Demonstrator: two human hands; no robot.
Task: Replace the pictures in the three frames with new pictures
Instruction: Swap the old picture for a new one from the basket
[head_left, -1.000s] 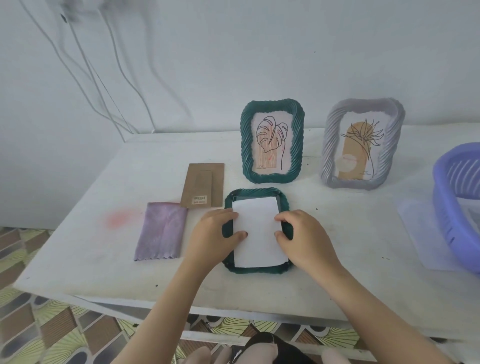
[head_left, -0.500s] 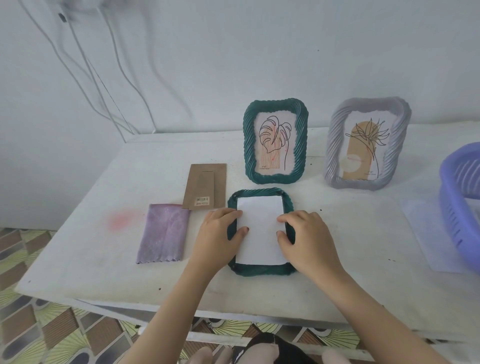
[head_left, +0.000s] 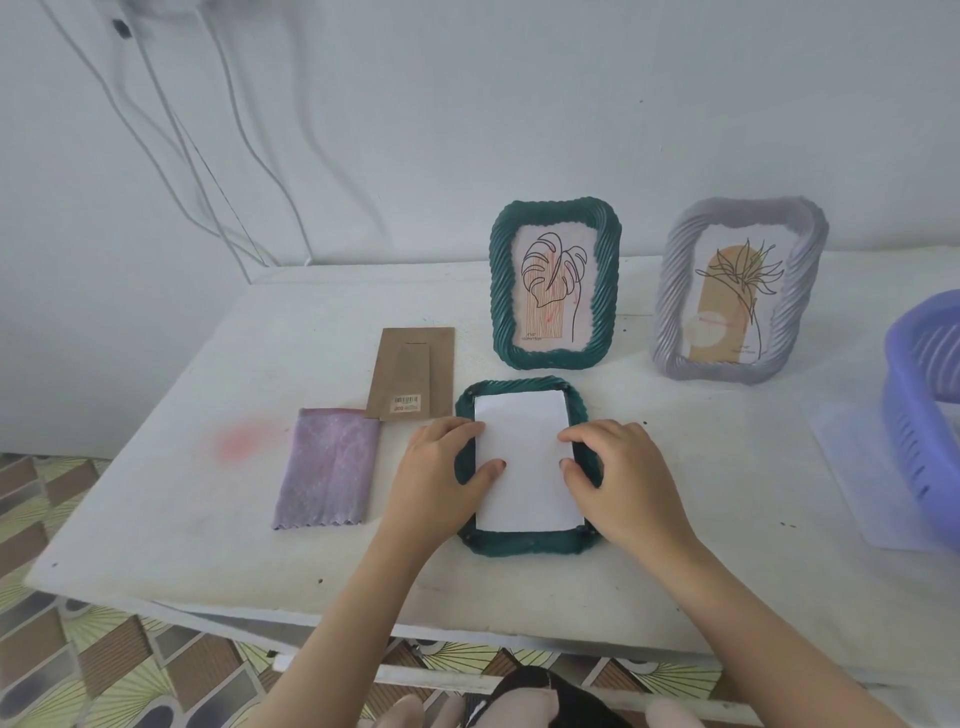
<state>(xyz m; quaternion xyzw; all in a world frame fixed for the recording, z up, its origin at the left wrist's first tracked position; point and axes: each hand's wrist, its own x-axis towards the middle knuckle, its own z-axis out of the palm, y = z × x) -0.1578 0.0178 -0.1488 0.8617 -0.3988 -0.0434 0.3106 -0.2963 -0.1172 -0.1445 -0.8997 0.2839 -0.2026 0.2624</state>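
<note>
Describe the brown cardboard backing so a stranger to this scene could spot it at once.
On the white table, look just left of the green frame lying face down at the front. The brown cardboard backing lies flat there, by the far corner of the purple cloth. It is the only brown piece, with a stand flap and a barcode sticker at its near edge.

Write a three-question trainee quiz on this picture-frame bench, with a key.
1. True or false: the brown backing board is fitted onto the face-down green frame.
2. How many frames stand upright? A) one B) two C) three
3. Fill in: the left hand and right hand both press on a white ____.
Key: 1 false, it lies on the table beside it; 2 B, the upright green frame and the grey frame; 3 paper.
</note>
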